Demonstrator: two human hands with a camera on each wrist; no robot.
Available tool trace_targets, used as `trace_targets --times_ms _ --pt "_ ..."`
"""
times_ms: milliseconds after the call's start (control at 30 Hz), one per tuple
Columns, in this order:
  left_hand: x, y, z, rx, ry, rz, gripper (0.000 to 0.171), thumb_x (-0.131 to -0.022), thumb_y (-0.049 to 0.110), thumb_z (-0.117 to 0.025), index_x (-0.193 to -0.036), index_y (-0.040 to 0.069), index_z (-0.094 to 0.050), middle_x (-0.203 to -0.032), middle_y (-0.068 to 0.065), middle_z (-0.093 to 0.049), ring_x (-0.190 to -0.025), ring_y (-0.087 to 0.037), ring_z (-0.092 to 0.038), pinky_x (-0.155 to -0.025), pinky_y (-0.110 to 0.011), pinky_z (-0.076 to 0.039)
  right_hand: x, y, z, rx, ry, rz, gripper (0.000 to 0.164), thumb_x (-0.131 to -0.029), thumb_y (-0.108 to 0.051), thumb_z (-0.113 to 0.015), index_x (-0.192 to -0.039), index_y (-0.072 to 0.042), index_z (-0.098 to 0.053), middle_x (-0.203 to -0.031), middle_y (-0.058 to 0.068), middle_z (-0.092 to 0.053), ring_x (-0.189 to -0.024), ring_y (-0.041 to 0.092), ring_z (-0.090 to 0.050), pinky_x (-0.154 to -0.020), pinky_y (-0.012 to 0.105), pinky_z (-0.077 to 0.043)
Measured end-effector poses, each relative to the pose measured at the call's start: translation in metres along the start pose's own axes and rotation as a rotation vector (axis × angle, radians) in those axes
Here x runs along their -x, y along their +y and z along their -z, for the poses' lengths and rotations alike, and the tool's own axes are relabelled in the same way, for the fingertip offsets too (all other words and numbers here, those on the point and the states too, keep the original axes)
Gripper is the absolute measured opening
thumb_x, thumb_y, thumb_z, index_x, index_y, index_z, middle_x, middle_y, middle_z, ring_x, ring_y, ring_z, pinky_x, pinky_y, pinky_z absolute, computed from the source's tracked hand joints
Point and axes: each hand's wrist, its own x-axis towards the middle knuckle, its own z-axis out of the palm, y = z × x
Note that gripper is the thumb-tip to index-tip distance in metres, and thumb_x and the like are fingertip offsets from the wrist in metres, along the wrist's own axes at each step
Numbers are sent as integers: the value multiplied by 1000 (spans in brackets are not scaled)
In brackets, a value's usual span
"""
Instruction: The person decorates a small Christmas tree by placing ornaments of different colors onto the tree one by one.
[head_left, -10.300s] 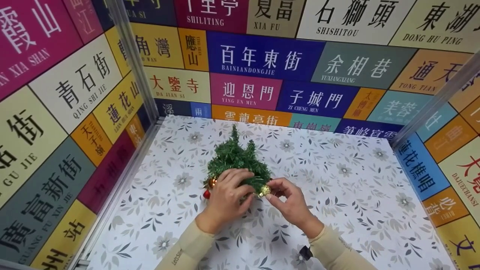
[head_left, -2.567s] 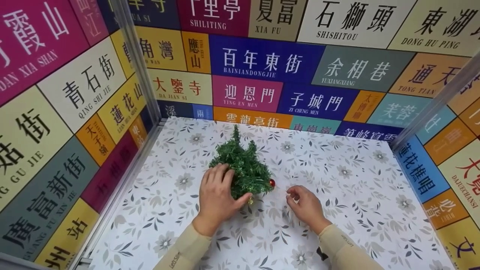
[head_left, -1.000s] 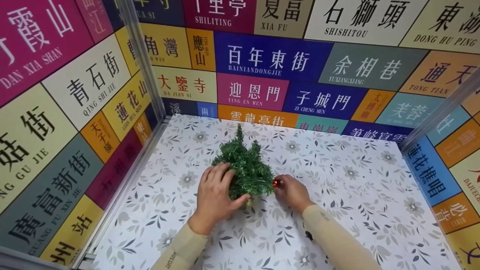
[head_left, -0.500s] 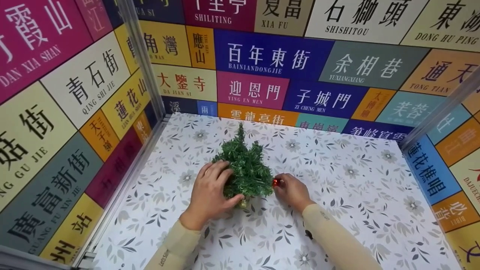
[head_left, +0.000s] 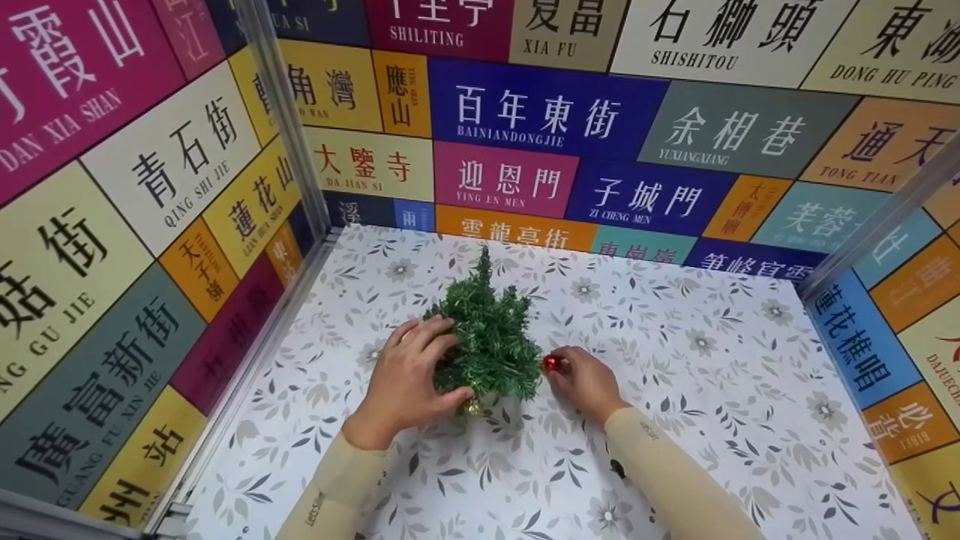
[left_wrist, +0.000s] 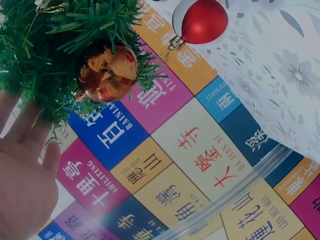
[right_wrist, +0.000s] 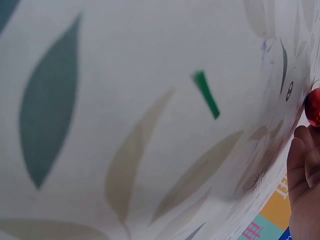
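A small artificial Christmas tree (head_left: 491, 337) stands on the table. My left hand (head_left: 405, 375) rests on its left side, fingers against the branches and thumb beside a gold bauble (head_left: 472, 407) low at the front. At the tree's right edge, my right hand (head_left: 587, 382) pinches a shiny red bauble (head_left: 553, 363) between thumb and fingertips. In the left wrist view, a copper-coloured bauble (left_wrist: 107, 72) hangs among the branches, and another red bauble (left_wrist: 204, 21) with a gold cap shows beyond it. The right wrist view catches only part of the right hand beside its bauble.
The table (head_left: 697, 420) is covered in white leaf-and-flower print. A loose green sliver (right_wrist: 207, 95) lies on it. Sign-printed panels (head_left: 547, 112) rise behind and on both sides, with metal posts (head_left: 289, 120) at the corners.
Earlier the right hand held the gold bauble; later it took hold of the red one. Over the last second the left hand and gold bauble shifted left as the tree turned slightly.
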Motion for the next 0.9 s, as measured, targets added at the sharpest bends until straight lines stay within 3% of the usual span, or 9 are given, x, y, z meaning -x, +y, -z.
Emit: trace_targets --times_ms 900 --pt "-3 -11 14 18 -85 -17 67 -69 53 -81 -122 14 -66 -144 -3 -53 -134 -25 -46 -115 -43 -25 1 -1 0 -13 3 -4 33 -89 -26 -76 -120 -18 -67 -105 -2 -66 -94 18 -66 -85 43 -53"
